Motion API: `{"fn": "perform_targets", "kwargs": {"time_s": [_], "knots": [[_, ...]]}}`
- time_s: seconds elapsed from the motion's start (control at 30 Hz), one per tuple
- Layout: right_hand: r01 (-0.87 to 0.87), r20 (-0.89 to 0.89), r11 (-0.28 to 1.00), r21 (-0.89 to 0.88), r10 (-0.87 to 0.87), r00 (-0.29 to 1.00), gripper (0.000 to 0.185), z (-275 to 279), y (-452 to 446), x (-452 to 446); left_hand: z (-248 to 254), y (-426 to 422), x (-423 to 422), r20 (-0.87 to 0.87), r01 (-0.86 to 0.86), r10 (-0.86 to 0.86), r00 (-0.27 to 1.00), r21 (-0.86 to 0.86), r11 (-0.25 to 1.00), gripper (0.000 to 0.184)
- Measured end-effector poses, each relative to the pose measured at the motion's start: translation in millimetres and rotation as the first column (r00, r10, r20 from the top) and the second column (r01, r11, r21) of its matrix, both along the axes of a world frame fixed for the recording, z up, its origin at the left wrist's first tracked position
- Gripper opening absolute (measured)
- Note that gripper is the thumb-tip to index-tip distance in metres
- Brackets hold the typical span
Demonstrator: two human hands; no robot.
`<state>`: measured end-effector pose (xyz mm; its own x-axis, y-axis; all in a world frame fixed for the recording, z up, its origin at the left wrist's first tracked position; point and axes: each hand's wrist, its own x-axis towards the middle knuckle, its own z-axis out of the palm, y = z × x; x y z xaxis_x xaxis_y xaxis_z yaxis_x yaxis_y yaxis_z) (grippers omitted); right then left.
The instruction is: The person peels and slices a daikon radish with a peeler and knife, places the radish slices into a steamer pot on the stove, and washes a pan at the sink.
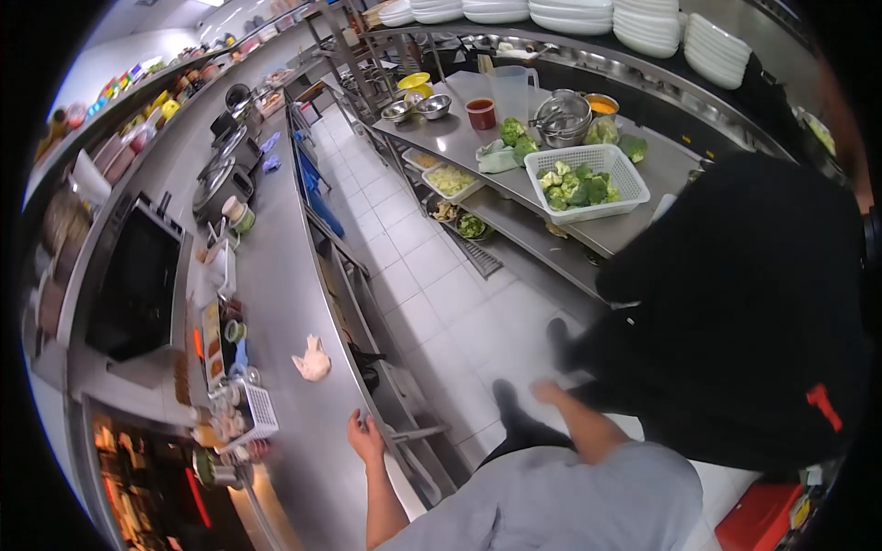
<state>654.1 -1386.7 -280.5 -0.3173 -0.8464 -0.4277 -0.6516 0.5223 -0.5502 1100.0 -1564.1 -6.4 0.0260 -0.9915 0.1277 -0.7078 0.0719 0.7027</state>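
My left hand point(366, 438) is at the edge of the steel counter point(312, 432), its fingers partly curled; whether anything small is between them I cannot make out. Beyond it on the counter lies a pale, crumpled piece point(313, 360) that looks like raw poultry, apart from the hand. My right hand point(548, 392) hangs blurred above the tiled floor, near a person in black, and its fingers are smeared by motion. A white basket point(634, 188) of broccoli point(579, 186) stands on the worktable across the aisle.
The person in black point(735, 312) stands close on the right. Along the left counter are a white basket point(263, 411), sauce containers point(213, 340) and cookers point(220, 188). Metal bowls point(433, 107), a clear jug point(513, 92) and stacked plates point(643, 28) are across the aisle. A red box point(758, 517) sits lower right.
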Motion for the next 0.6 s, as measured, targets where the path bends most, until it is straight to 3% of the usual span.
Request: {"fn": "perform_targets", "kwargs": {"time_s": [0.03,0.07,0.1,0.17,0.2,0.27,0.33,0.4,0.47,0.53,0.57,0.6], "knots": [[-0.065,0.005,0.997,0.042,0.065,0.998,0.03,-11.1,-29.1,-0.8,2.8,-18.3,9.7,0.024,-0.084,0.084,0.996,-0.025,0.996,0.042],[-0.042,0.164,0.953,0.301,-0.008,0.986,0.031,29.1,-65.8,-5.5,5.4,-37.2,19.3,0.047,-0.167,0.17,0.984,-0.051,0.985,0.043],[0.134,0.204,0.908,0.397,-0.23,0.951,0.033,72.6,-96.2,-4.4,7.9,-62.0,27.1,0.084,-0.22,0.225,0.971,-0.064,0.973,0.047],[0.299,0.031,0.894,0.332,-0.328,0.944,0.036,9.3,-174.8,7.2,12.7,-112.2,41.8,0.118,-0.194,0.21,0.971,-0.135,0.972,0.049],[0.188,0.056,0.929,0.32,-0.216,0.975,0.037,22.3,-205.7,9.1,15.0,-132.9,44.1,0.128,-0.18,0.208,0.97,-0.199,0.963,0.052],[-0.021,0.028,0.972,0.234,0.015,1.0,0.034,68.5,-268.7,27.4,17.2,-169.9,45.7,0.19,-0.244,0.273,0.943,-0.164,0.956,0.055],[-0.178,0.053,0.965,-0.19,0.191,0.98,0.026,96.2,-306.9,44.1,10.8,-196.1,43.8,0.241,-0.316,0.341,0.909,-0.137,0.939,0.058],[-0.225,0.219,0.918,-0.326,0.305,0.927,0.029,141.8,-328.4,49.8,-4.4,-223.5,47.8,0.314,-0.353,0.383,0.869,-0.151,0.923,0.058],[-0.42,0.089,0.87,-0.258,0.454,0.886,0.034,142.5,-350.2,42.9,-7.0,-229.9,38.0,0.388,-0.354,0.383,0.839,-0.147,0.924,0.055],[-0.615,-0.074,0.763,-0.197,0.614,0.786,0.037,49.6,-375.4,23.9,-4.2,-258.4,38.7,0.455,-0.366,0.395,0.798,-0.155,0.918,0.052],[-0.582,-0.035,0.812,-0.028,0.581,0.813,0.039,38.1,-377.5,9.8,-16.7,-271.5,46.6,0.394,-0.353,0.357,0.847,-0.085,0.932,0.049],[-0.595,-0.02,0.781,0.19,0.609,0.793,0.04,45.1,-379.4,-8.2,-26.9,-282.2,51.9,0.326,-0.336,0.321,0.889,-0.01,0.942,0.045]]}}
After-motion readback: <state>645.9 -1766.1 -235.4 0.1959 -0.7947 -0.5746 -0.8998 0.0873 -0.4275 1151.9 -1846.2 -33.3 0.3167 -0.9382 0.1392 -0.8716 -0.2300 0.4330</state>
